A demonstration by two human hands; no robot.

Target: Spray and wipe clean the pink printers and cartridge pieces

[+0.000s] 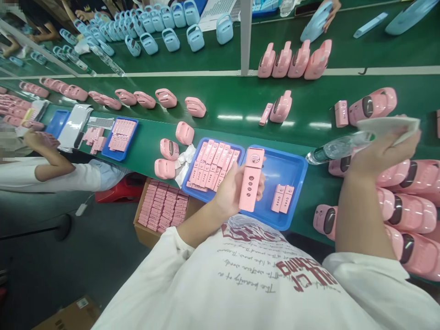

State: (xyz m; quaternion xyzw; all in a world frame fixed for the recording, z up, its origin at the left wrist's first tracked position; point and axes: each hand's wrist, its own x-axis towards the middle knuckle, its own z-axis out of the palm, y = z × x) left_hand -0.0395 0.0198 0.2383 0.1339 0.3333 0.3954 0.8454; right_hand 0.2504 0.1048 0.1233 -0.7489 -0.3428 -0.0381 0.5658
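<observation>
My left hand point(227, 191) is closed round a long pink panel point(250, 183) with a row of dark round icons and a round picture at its top end. The panel is held upright over the near edge of a blue tray point(298, 183). Two similar pink panels point(282, 199) lie in that tray. To the left, another blue tray point(188, 184) holds several pink panels point(215, 165) in rows. My right hand point(378, 151) is raised at the right, gripping a flat whitish sheet point(390, 124); I cannot tell whether it is paper or cloth.
A clear plastic bottle point(330, 150) lies by my right hand. Many glossy pink housings point(417, 208) crowd the right side. A cardboard box point(144, 229) of pink panels stands below the table at left. Pink housings point(195, 107) line the green belt point(230, 98). A co-worker's arm point(51, 158) is at far left.
</observation>
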